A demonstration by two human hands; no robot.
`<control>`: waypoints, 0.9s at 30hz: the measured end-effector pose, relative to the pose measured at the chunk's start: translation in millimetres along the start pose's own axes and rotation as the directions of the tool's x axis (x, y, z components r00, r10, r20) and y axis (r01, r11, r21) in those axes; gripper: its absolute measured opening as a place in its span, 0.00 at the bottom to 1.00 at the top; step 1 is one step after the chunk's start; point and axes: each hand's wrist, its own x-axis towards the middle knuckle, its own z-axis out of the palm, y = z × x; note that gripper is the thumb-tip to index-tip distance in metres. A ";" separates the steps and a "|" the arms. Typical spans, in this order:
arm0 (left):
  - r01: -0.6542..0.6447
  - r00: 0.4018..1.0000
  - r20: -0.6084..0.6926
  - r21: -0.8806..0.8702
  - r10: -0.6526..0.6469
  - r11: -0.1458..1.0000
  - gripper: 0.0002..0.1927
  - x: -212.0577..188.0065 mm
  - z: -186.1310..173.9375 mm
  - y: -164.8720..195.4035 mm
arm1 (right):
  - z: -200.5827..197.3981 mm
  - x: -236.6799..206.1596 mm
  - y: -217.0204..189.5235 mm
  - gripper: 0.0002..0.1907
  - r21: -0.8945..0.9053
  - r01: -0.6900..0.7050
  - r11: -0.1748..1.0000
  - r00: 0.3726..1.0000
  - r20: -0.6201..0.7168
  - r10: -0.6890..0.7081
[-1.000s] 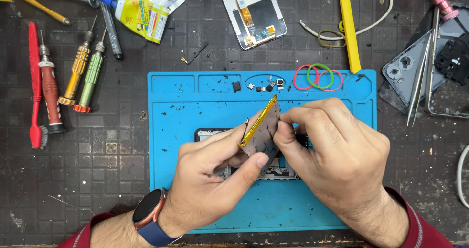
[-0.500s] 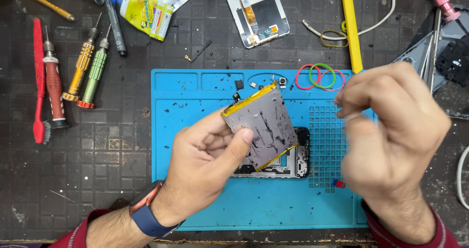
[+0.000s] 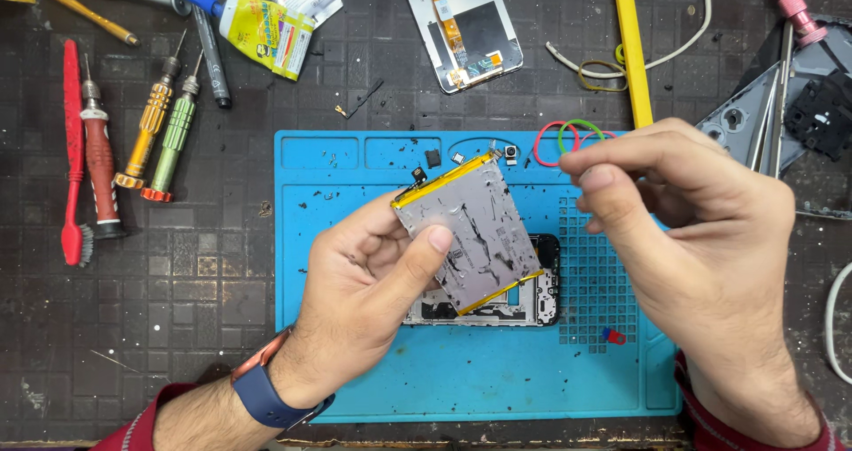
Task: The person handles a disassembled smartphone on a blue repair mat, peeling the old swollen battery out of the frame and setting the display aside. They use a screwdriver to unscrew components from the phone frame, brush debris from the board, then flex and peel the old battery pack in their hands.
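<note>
Change since earlier: right hand (image 3: 701, 265) had lifted off the battery and drawn away to the right; battery now faced up, flatter to the camera.
Left hand (image 3: 368, 296): gripped the battery (image 3: 470, 229), thumb across its silver face, fingers behind.
Right hand: raised apart from the battery, fingertips pinched together; whether anything was between them, cannot tell.
Battery: held tilted above the opened phone (image 3: 524, 296).
Phone: lay on the blue mat (image 3: 355, 238).
Counter (image 3: 177, 265): screwdrivers, red brush and glue tube lay to the left.

Bare blue mat (image 3: 373, 389) below hands.
</note>
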 end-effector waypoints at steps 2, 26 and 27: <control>0.021 1.000 0.012 0.022 -0.021 1.000 0.17 0.2 -0.2 1.3 | -1.0 -1.6 5.8 0.05 0.144 -0.041 0.989 0.998 0.047 0.034; -0.075 0.990 0.117 0.012 0.073 0.997 0.46 -0.5 14.9 17.5 | 4.1 -8.5 5.6 0.04 0.284 -0.072 0.956 0.989 0.142 0.032; -0.050 0.992 0.118 0.004 0.049 0.999 0.45 -0.9 14.9 17.2 | 3.3 -7.9 4.4 0.04 0.282 -0.099 0.954 0.991 0.109 0.071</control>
